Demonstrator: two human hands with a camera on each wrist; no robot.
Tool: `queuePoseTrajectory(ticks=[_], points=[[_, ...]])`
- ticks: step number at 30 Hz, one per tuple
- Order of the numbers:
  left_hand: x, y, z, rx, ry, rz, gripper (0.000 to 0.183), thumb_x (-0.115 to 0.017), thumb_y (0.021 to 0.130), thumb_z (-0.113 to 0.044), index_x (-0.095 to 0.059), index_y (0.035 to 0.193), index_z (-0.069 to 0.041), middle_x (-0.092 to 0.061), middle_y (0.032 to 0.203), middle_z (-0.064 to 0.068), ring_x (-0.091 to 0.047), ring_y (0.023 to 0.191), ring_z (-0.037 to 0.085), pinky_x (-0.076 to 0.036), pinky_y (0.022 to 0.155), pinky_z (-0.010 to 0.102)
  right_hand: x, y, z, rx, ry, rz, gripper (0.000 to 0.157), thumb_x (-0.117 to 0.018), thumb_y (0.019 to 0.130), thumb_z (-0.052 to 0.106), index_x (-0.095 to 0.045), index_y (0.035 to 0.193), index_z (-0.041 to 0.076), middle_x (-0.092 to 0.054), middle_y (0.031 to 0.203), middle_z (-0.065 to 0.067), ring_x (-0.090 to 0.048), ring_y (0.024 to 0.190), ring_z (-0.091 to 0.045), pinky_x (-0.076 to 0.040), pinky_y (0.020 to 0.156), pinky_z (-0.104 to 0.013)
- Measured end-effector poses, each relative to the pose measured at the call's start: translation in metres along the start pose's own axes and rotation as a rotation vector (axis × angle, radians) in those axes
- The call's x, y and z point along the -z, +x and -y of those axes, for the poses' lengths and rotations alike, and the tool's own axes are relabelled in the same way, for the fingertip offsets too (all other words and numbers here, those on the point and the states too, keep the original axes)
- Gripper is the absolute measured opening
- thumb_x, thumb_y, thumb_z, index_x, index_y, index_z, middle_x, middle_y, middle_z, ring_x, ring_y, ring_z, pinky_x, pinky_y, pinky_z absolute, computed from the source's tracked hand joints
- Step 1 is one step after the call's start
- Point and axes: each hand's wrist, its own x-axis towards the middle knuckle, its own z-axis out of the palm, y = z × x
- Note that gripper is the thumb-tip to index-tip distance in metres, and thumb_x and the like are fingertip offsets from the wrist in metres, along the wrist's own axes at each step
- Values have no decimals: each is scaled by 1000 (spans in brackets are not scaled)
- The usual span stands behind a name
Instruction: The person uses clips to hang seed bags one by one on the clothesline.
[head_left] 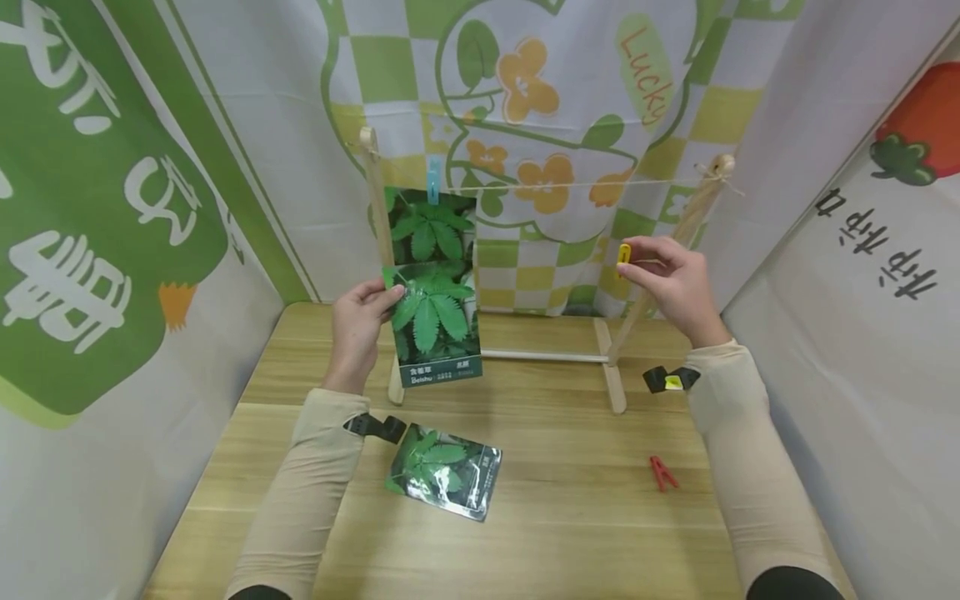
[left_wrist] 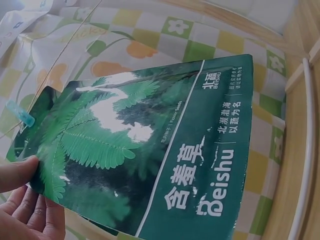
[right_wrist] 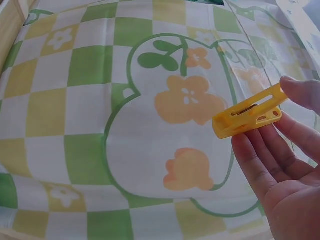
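Nearest us on the tabletop, below the left hand, we record a flat seed packet, leaf picture up, close to that wrist's camera. Below the right hand lies a red clothespin.

Left hand: nearly closed, thumb on the front and fingers behind, pinching the left edge of a "Beishu" seed packet. We see this packet held up to the right of that hand, its label strip at the bottom. Right hand: thumb and fingertips set slightly apart, pinching a yellow clothespin by one end; we note it is well apart from the held packet.

Just above the left hand, a hanging seed packet is partly covered by the held one. A blue clothespin fastens it to the cord, strung between the posts of a wooden rack. Beyond both hands we see a checkered curtain printed with orange flowers.
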Motion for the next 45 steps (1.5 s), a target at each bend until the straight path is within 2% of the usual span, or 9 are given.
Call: queuePoseTrajectory(ticks=[4, 10, 17, 20, 25, 33, 39, 45], points=[[-4, 2, -4, 5, 9, 5, 14, -72, 87, -9, -63, 98, -9, -68, 77, -11, -64, 73, 2, -54, 69, 15, -1, 5, 6, 3, 14, 3, 33, -71, 87, 2, -64, 116, -10, -65, 97, 9, -65, 91, -2, -55, 78, -13], [-12, 4, -9, 23, 34, 20, 37, -73, 87, -10, -60, 119, 3, -68, 81, -11, -65, 77, 2, -54, 73, 15, -4, 11, 12, 18, -1, 13, 32, -71, 87, 5, -65, 116, -8, -65, 99, 9, -65, 92, -3, -54, 81, -13], [-20, 6, -13, 2, 54, 38, 17, -74, 86, -12, -65, 100, -9, -69, 79, -12, -65, 77, 3, -53, 70, 16, -7, 17, 16, 41, -10, 10, 31, -71, 87, 4, -65, 115, -8, -65, 98, 11, -64, 91, -2, -54, 81, -12], [-23, 6, -14, -1, 40, 49, 15, -75, 86, -12, -66, 98, -10, -70, 80, -11, -65, 77, 4, -53, 70, 16, -8, 19, 20, 52, -4, 6, 30, -71, 87, 3, -65, 114, -9, -66, 97, 11, -64, 90, -2, -54, 80, -12], [-31, 6, -16, 2, 26, 73, 18, -75, 86, -11, -67, 101, -7, -70, 82, -10, -66, 78, 4, -54, 70, 16, -9, 24, 25, 81, 8, 5, 30, -71, 86, 1, -65, 113, -10, -67, 97, 11, -65, 90, -1, -54, 79, -12], [-40, 8, -18, -27, 95, 88, 34, -74, 87, -15, -64, 115, 1, -68, 84, -12, -65, 81, 4, -53, 71, 16, -13, 31, 30, 107, -16, 17, 30, -71, 86, 2, -66, 113, -9, -67, 98, 9, -66, 89, -2, -55, 79, -13], [-48, 10, -19, -63, 127, 107, 37, -74, 88, -18, -63, 117, 2, -67, 92, -6, -64, 86, 5, -52, 76, 20, -16, 36, 34, 122, -34, 14, 28, -70, 87, 1, -66, 113, -9, -66, 97, 8, -66, 89, -1, -55, 79, -13], [-58, 11, -22, -66, 128, 93, 36, -74, 88, -18, -65, 117, 0, -68, 99, 2, -64, 88, 7, -52, 79, 23, -23, 44, 43, 177, 15, 17, 27, -68, 87, -3, -65, 113, -11, -68, 100, 5, -67, 91, -3, -55, 82, -15]])
